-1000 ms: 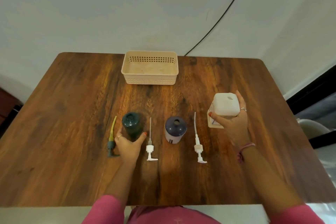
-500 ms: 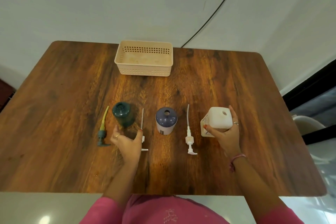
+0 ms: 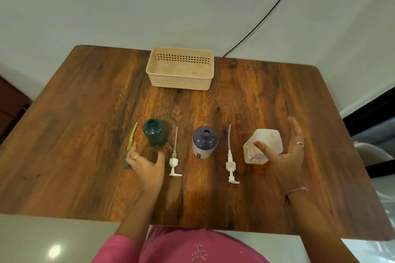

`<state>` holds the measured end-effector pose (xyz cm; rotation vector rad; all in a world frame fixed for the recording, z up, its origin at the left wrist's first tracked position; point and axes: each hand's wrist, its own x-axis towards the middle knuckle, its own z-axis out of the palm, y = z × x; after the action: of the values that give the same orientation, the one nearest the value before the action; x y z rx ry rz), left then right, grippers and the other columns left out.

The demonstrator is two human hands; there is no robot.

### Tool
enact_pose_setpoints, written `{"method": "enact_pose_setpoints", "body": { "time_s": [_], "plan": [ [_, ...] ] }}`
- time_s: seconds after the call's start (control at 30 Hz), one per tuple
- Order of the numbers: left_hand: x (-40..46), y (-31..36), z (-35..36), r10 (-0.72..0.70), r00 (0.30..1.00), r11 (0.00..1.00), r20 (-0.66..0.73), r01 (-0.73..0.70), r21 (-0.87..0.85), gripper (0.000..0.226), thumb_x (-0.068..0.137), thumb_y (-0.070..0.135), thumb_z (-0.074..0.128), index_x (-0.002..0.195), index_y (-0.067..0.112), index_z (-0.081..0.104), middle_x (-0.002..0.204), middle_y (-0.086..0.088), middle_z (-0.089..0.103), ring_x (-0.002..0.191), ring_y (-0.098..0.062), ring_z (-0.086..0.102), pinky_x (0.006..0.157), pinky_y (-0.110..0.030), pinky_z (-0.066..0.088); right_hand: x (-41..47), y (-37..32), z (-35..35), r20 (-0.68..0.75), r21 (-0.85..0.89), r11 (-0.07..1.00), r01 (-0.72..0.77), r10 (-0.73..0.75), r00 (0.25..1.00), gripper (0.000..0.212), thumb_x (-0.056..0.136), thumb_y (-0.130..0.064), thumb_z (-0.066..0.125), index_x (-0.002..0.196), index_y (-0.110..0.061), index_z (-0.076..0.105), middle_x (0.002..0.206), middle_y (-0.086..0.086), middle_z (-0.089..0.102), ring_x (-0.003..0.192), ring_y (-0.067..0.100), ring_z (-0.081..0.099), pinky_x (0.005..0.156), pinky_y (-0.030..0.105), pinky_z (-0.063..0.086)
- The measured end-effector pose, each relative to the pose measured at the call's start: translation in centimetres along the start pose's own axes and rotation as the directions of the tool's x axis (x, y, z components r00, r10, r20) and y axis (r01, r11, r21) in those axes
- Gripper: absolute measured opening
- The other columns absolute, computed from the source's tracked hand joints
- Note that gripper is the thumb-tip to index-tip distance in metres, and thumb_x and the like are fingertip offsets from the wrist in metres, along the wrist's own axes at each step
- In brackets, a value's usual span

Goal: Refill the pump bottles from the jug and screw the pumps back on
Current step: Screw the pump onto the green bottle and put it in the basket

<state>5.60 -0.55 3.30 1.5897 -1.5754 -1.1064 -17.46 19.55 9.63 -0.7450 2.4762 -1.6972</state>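
A dark green bottle (image 3: 154,135) stands open-necked on the wooden table (image 3: 85,134). Its green-yellow pump (image 3: 130,145) lies to its left. A purple-topped white bottle (image 3: 204,141) stands open at the middle, between two white pumps (image 3: 174,157) (image 3: 230,162) lying flat. At the right stands the white translucent jug (image 3: 265,144). My left hand (image 3: 147,164) hovers open just in front of the green bottle, apart from it. My right hand (image 3: 284,156) is open around the jug, fingers spread, thumb near its front face.
A beige perforated basket (image 3: 180,69) sits at the back middle of the table. A black cable (image 3: 267,13) runs up the wall behind. The table's front edge is close to my body; a white chair (image 3: 372,153) is at the right.
My left hand let go of the green bottle and drew back. The jug came down onto the table and my right hand opened off it. The view tilted.
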Motion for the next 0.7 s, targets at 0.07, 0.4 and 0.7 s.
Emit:
{"method": "enact_pose_setpoints", "body": {
  "time_s": [0.07,0.4,0.7],
  "plan": [
    [1.5,-0.4,-1.3,0.023,1.0,0.998,-0.016,-0.022,0.055,0.077,0.083,0.012,0.071,0.146,0.004,0.028,0.147,-0.016,0.025,0.129,-0.028,0.039,0.108,-0.038,0.038,0.1,-2.2,1.3,-0.002,-0.072,0.994,0.082,-0.082,0.997,0.086,0.063,-0.055,0.076,0.136,-0.031,0.038,0.138,-0.016,0.039,0.128,0.005,0.038,0.1,0.019,0.035],
    [7.8,-3.6,-6.4,-0.216,0.932,0.866,0.291,0.045,0.498,0.059,0.093,0.033,0.06,0.142,0.011,0.037,0.134,-0.019,0.041,0.122,-0.036,0.044,0.101,-0.05,0.043,-1.5,-6.0,13.2,0.283,0.068,0.87,0.488,-0.486,0.827,0.033,0.087,-0.01,0.062,0.119,-0.008,0.06,0.128,0.001,0.056,0.131,0.014,0.043,0.117,0.048,0.02],
    [10.5,-0.4,-7.8,-0.158,0.937,0.982,0.311,0.116,0.151,0.028,0.086,0.031,0.069,0.105,0.011,0.062,0.1,-0.007,0.065,0.096,-0.026,0.064,0.083,-0.042,0.052,-3.3,-10.1,20.2,0.583,0.095,0.8,0.592,-0.526,0.619,0.041,0.088,-0.009,0.061,0.129,-0.014,0.055,0.13,0.002,0.056,0.12,0.012,0.05,0.1,0.032,0.044]
  ]
}}
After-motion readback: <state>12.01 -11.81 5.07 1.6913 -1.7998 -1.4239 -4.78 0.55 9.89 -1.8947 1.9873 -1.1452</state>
